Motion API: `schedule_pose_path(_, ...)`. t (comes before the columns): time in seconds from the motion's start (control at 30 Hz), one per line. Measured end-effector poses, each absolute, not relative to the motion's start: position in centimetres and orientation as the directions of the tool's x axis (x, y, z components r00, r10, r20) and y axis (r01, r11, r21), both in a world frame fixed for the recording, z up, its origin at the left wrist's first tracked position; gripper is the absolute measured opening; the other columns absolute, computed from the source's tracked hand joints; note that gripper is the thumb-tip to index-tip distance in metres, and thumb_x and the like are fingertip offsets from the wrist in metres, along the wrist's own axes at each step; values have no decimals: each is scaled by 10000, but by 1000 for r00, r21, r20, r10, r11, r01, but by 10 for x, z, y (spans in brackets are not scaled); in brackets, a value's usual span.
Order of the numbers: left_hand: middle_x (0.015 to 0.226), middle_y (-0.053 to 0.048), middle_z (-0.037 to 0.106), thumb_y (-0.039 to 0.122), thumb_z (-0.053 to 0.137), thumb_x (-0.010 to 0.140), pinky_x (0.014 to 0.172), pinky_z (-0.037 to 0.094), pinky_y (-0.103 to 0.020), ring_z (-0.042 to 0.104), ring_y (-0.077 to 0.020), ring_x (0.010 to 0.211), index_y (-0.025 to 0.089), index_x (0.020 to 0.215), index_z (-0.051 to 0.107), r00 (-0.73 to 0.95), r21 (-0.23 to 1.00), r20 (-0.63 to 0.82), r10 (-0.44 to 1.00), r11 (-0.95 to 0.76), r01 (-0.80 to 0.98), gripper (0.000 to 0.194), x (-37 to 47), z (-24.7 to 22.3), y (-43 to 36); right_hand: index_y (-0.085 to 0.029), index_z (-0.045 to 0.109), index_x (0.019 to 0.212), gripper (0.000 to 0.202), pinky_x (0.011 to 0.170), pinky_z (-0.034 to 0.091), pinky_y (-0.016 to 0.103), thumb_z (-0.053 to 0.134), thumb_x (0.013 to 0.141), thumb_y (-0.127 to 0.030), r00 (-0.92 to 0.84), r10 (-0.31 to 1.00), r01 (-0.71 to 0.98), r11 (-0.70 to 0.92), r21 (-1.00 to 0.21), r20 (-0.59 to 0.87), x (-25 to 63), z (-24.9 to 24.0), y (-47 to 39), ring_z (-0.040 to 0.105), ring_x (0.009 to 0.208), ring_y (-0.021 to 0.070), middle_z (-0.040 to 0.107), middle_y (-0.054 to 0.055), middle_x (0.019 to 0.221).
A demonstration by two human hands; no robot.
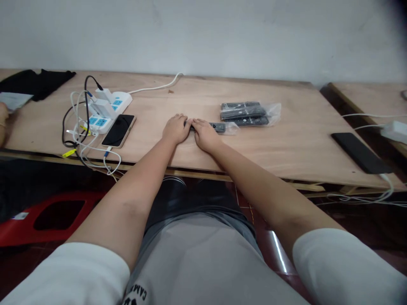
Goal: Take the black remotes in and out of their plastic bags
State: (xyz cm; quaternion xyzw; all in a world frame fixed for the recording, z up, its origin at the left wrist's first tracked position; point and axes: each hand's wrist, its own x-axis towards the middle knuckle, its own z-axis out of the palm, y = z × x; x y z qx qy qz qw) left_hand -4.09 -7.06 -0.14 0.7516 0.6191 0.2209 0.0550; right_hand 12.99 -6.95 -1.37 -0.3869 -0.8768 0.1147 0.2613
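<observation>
A dark remote control point(218, 127) lies on the wooden table in front of me, with a clear plastic sleeve sticking out past its right end. My left hand point(177, 128) is closed around its left end, thumb along the near side. Close beside it, my right hand point(204, 133) rests over the middle of the remote with the fingers curled on it. Both hands cover most of its left half. Farther back to the right, several dark remotes point(243, 112) in clear plastic bags lie in a small stack.
On the left are a white power strip point(122, 101) with chargers and tangled cables, and a phone point(118, 131). Black cloth point(40, 84) lies at the far left, by another person's hand point(3, 120). A black phone point(361, 152) rests near the table's right edge.
</observation>
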Motion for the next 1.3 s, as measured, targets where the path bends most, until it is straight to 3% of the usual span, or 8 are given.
schedule_pose_path(0.23, 1337, -146, 666, 364, 387, 1035, 1180, 390, -423, 562, -279, 1306, 163, 1267, 663, 91, 369, 286, 954, -197, 908, 412, -41, 2, -74, -183, 661, 1321, 426, 1193, 317, 646, 519, 927, -259, -458, 755, 696, 633, -339, 469, 164, 5, -77, 450, 1410, 384, 597, 156, 1473)
schedule_pose_path(0.43, 1268, -167, 659, 346, 448, 1005, 1127, 424, -469, 563, -313, 1251, 167, 1200, 643, -88, 384, 312, 946, -41, 922, 328, -41, 4, -76, -186, 669, 1231, 417, 1049, 379, 672, 595, 930, -464, -239, 829, 845, 434, -311, 506, 206, 8, -69, 486, 1282, 455, 632, 203, 1336)
schedule_pose_path(0.6, 1298, -194, 618, 404, 569, 954, 1090, 426, -538, 518, -380, 1285, 186, 1183, 616, -284, 388, 358, 889, 135, 912, 319, -41, 8, -80, -189, 686, 1081, 394, 989, 460, 599, 600, 929, -542, -184, 835, 863, 389, -322, 518, 216, 4, -55, 567, 1137, 417, 681, 205, 1128)
schedule_pose_path(0.77, 1210, -180, 645, 438, 566, 962, 1053, 446, -490, 585, -338, 1209, 180, 1157, 587, -344, 449, 291, 893, 190, 873, 324, -45, 9, -79, -203, 680, 1019, 385, 920, 523, 533, 617, 909, -567, -122, 869, 844, 345, -410, 479, 210, 0, -46, 632, 1031, 371, 718, 175, 1025)
schedule_pose_path(1.03, 1070, -116, 728, 413, 554, 976, 955, 480, -425, 673, -286, 1063, 216, 1066, 601, -335, 491, 266, 904, 172, 854, 221, -52, 4, -77, -219, 646, 1123, 449, 778, 540, 420, 653, 841, -568, -36, 909, 641, 340, -688, 416, 216, -5, -51, 670, 762, 253, 758, 94, 932)
schedule_pose_path(1.3, 977, -79, 726, 482, 617, 947, 898, 498, -400, 689, -265, 1004, 225, 1090, 597, -352, 558, 238, 905, 169, 812, 295, -53, 6, -80, -257, 607, 1093, 410, 715, 528, 396, 715, 780, -498, -92, 939, 534, 328, -779, 332, 214, -2, -59, 620, 641, 216, 782, 58, 873)
